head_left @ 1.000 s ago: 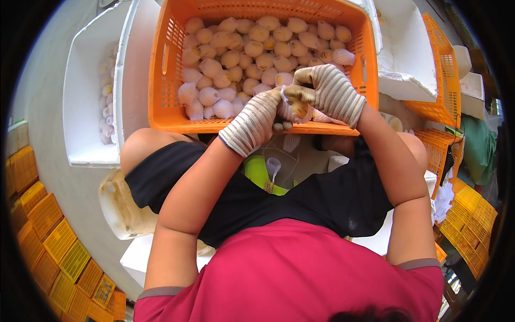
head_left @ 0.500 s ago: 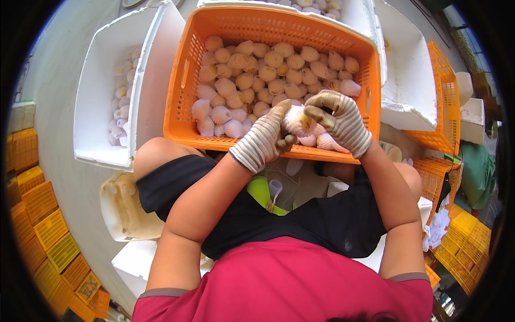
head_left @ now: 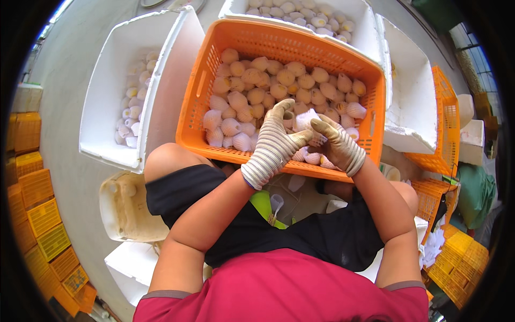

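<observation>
Both my hands wear striped, pale knit gloves with brownish fingers. My right hand (head_left: 339, 144) is closed on a fruit in a white foam net (head_left: 305, 120), held over the near side of an orange plastic crate (head_left: 284, 163). Its fingers hide part of the net and most of what is inside. To the left of it, my left hand (head_left: 272, 144) has thumb and forefinger spread apart, with the thumb close to the right hand's fingers; nothing shows in its grasp. Many roundish, pale yellow fruits in foam nets (head_left: 256, 96) fill the crate below.
White foam boxes with more netted fruits stand left (head_left: 170, 80) and behind (head_left: 367, 32); another foam box (head_left: 410, 91) is at right. A cream plastic container (head_left: 126, 206) lies by my left knee. Orange and yellow crates (head_left: 43, 214) are stacked far left.
My left hand has come off the netted fruit and spread its fingers. The fruit has turned in my right hand, so its yellow end no longer shows. The view has shifted slightly.
</observation>
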The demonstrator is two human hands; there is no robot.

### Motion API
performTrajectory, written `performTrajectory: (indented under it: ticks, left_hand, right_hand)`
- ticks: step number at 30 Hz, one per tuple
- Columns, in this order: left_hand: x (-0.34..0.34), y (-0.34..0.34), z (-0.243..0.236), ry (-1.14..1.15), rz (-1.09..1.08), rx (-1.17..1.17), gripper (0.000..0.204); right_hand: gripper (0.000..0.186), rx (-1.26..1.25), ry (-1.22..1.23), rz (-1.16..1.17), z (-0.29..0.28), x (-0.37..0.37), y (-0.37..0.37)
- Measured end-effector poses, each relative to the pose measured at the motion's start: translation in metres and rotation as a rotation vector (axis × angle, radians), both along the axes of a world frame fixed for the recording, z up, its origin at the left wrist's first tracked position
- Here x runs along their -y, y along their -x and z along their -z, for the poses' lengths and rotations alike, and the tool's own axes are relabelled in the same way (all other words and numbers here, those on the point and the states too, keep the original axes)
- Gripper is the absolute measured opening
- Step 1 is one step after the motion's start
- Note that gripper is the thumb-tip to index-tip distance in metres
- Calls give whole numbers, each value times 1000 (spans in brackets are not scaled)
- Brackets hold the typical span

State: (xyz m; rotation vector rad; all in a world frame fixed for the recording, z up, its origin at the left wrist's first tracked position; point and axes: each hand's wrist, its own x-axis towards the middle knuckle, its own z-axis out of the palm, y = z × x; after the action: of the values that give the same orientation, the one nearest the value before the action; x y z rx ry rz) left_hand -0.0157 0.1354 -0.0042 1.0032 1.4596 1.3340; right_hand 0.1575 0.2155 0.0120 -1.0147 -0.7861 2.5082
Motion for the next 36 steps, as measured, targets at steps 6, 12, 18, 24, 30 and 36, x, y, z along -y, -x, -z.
performTrajectory:
  ticks: [6, 12, 18, 24, 30, 36]
  left_hand:
    - [-3, 15, -32, -70, -252, 109, 51]
    - [1, 35, -60, -438, -387, 2, 41]
    - [7, 80, -90, -505, -587, 194, 23]
    - [4, 102, -67, -94, -498, 999, 17]
    - [8, 100, -73, -123, -450, 754, 19]
    - [1, 88, -65, 18, -334, 782, 18]
  right_hand:
    - [44, 298, 164, 68, 27, -2, -7]
    - [32, -120, 116, 25, 0, -27, 138]
    - [36, -187, -583, -126, -30, -39, 251]
    - [39, 810, -879, -594, 100, -96, 109]
    - [75, 1453, -1120, -962, 134, -47, 39]
    - [88, 1292, -932, -512, 189, -38, 16]
